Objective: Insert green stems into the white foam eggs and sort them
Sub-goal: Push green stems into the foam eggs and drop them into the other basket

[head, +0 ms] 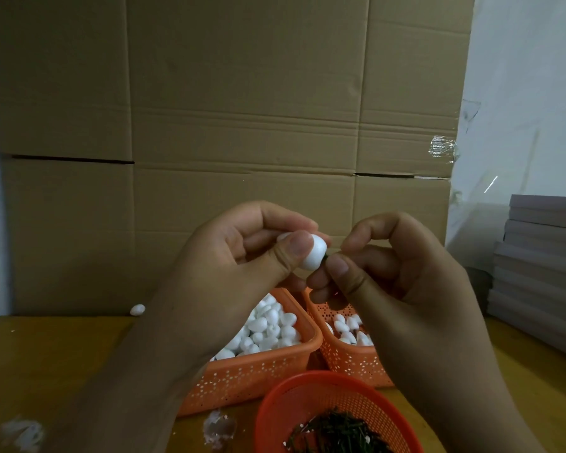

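We note cardboard sheets point(242, 125) backing wooden table point(46, 354), white wall point(530, 76) at rt, dim light.

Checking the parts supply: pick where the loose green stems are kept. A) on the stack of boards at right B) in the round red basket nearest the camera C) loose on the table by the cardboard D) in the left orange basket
B: the dark green stems lie heaped in the round red basket at the bottom edge; the left orange basket holds only white foam eggs.

We are seeing a white foam egg point(311, 253) sitting raised above the baskets, its blunt end facing right, where a dark green stem point(324, 256) is meeting it. More white eggs point(268, 328) are lying heaped in the left orange basket point(249, 377), some are sitting in the right orange basket point(347, 361), and loose green stems point(337, 433) are piling in the round red basket point(294, 397).
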`<action>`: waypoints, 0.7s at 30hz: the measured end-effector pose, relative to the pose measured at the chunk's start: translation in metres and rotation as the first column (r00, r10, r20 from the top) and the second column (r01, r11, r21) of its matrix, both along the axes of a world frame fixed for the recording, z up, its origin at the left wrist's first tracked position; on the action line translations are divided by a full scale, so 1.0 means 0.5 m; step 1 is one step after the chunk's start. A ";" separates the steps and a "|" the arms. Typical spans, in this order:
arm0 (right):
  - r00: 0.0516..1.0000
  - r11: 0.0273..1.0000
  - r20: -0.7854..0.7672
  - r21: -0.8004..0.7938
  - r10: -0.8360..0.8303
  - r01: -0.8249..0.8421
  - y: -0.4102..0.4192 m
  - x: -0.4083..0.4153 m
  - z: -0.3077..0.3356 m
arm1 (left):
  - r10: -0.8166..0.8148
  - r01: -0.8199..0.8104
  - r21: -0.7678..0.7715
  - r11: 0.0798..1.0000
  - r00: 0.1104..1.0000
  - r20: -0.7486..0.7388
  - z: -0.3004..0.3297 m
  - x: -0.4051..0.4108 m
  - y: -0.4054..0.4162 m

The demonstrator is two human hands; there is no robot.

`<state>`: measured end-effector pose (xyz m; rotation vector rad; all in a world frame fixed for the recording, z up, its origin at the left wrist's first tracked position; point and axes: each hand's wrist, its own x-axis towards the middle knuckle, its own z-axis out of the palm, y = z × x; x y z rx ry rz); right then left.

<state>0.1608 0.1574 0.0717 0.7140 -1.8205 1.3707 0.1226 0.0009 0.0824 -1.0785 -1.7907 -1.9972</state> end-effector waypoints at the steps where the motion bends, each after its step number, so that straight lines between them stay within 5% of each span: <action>1: 1.000 1.000 0.002 -0.004 0.000 0.000 -0.001 -0.001 0.000 | 0.009 -0.009 0.003 1.000 1.000 0.002 0.000 0.000 0.002; 8: 0.994 0.996 -0.061 0.023 -0.087 0.089 -0.011 -0.004 -0.011 | 0.048 -0.048 0.019 0.999 0.999 -0.013 -0.005 -0.003 0.016; 21: 0.977 0.977 0.057 0.076 -0.205 0.200 0.010 -0.024 -0.005 | 0.000 -0.022 0.161 0.987 0.991 0.137 -0.014 -0.021 0.014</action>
